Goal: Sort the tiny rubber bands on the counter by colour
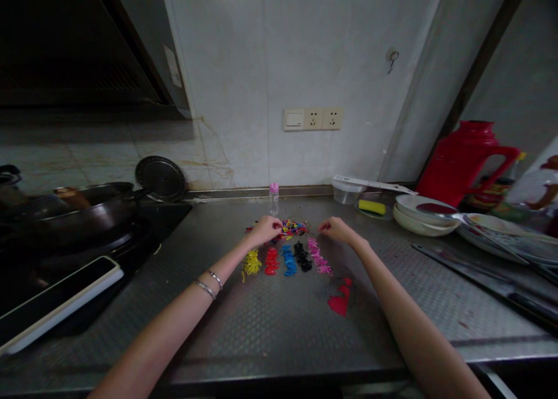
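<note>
My left hand (267, 230) is at the left side of a mixed pile of small coloured rubber bands (293, 229), its fingers pinched together; what they hold is too small to make out. To the right of the pile is my right hand (336, 229), also with fingertips closed, their content hidden. Nearer to me lies a row of sorted bands: yellow (251, 262), red (271, 262), blue (288, 260), black (302, 256) and pink (319, 257). The pink strip is closest to my right hand, the yellow one below my left wrist.
A small pink-capped bottle (274, 199) stands behind the pile. Red heart shapes (340, 300) mark the metal counter (270, 329). At right are a yellow sponge (372, 207), bowls (421, 225), a knife (462, 271) and a red thermos (462, 161). A pan (87, 213) sits left.
</note>
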`<state>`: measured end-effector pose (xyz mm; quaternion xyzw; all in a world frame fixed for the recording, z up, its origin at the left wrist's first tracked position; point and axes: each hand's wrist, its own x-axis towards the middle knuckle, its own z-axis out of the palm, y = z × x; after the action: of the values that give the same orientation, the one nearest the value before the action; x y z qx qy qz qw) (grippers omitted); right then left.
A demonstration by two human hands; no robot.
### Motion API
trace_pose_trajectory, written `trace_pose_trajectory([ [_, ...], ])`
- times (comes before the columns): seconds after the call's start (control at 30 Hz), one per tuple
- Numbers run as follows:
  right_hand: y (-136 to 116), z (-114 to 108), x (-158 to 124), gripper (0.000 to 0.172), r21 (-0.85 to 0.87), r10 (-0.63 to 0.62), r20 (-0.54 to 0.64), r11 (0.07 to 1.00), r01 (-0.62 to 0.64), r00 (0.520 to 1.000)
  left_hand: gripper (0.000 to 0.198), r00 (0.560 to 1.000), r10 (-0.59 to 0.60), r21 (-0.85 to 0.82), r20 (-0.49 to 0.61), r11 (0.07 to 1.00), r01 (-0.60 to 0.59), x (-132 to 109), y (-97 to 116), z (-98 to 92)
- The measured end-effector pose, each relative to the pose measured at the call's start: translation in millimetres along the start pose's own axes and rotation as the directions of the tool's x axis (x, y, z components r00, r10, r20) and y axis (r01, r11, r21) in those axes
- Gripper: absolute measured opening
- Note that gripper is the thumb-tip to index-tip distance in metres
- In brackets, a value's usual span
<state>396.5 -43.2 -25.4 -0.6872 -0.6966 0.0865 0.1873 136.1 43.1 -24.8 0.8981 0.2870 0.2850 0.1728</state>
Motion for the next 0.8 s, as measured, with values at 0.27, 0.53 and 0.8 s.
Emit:
trace_pose_trajectory([
  [0.27, -1.6, 4.1, -2.7, 0.026, -0.031, 0.016, -0.045, 0.999, -0.017, 0.999, 0.020, 0.966, 0.031, 0.430, 0.258, 0.891, -0.143, 21.9, 56.8, 41.2],
  [0.53, 1.0, 5.6, -2.6, 0.026, -0.058, 0.020, -0.049, 0.998, -0.022, 0.999, 0.021, 0.971, -0.031, 0.513, 0.237, 0.853, -0.098, 24.6, 57.8, 49.2],
  [0.8, -0.9, 5.0, -3.4, 0.026, -0.069, 0.021, -0.046, 0.997, -0.024, 0.999, 0.018, 0.982, -0.091, 0.406, 0.167, 0.914, 0.015, 28.2, 51.0, 50.6],
])
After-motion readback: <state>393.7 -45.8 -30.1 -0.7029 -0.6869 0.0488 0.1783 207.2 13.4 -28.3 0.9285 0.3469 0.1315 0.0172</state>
